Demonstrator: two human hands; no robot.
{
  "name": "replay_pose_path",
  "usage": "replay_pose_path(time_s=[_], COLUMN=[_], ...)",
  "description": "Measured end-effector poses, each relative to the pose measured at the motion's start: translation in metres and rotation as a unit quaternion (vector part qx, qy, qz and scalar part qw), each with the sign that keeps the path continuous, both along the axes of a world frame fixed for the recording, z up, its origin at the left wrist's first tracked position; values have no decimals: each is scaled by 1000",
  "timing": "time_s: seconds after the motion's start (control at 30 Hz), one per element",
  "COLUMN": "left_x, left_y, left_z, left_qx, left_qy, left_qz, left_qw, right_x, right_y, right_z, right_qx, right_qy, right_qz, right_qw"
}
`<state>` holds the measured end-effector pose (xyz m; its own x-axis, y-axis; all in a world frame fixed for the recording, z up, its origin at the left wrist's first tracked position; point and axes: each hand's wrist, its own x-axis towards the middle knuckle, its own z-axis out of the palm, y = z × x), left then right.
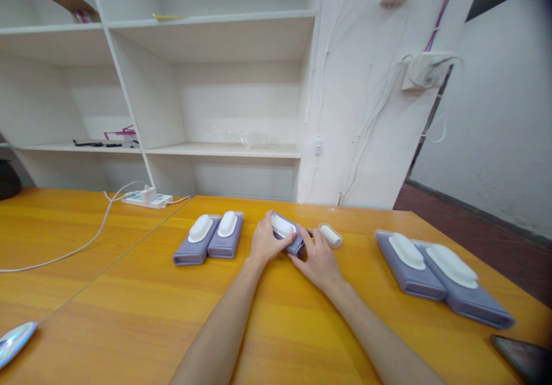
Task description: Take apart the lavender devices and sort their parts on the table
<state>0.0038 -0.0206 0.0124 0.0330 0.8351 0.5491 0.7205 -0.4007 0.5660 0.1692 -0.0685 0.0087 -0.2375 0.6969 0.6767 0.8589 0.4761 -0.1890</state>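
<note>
Near the back middle of the table, a flat purple-grey box with a white oval piece [283, 227] on top lies between my hands. My left hand [265, 242] grips its left side, with the thumb across the front of the white piece. My right hand [319, 258] closes on its right end, fingers and thumb at the dark edge there; that end is partly hidden. Just beyond my right hand, a small white cylinder in a clear wrapper [330, 236] rests on the table. Two similar purple-grey boxes [194, 252] with white oval tops sit side by side to the left.
Two more such boxes [425, 288] lie at the right, close to a dark phone [524, 355]. A power strip [149, 199] with a white cable stands at the back left. A shiny object [16, 342] lies front left. White shelves [222, 150] rise behind the table.
</note>
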Motion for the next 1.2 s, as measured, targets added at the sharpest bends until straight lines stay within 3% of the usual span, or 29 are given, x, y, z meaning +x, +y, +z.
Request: replay_pose_path(time_s=[0.2, 0.57, 0.93, 1.1, 1.2], left_x=[0, 2, 0, -3, -2], left_y=[4, 2, 1, 1, -3], left_z=[-3, 0, 4, 6, 7], left_qx=[37, 80, 88, 87, 118], left_qy=[25, 44, -53, -98, -74], left_qz=[-31, 21, 68, 101, 72], left_qw=[999, 996, 992, 986, 988], right_x=[3, 5, 4, 5, 4], right_y=[4, 3, 3, 4, 2], right_z=[-5, -6, -8, -7, -2], right_qx=[-36, -92, -113, -88, -41], right_qy=[43, 78, 79, 45, 35], right_qz=[-4, 38, 41, 46, 54], right_qw=[998, 992, 990, 994, 997])
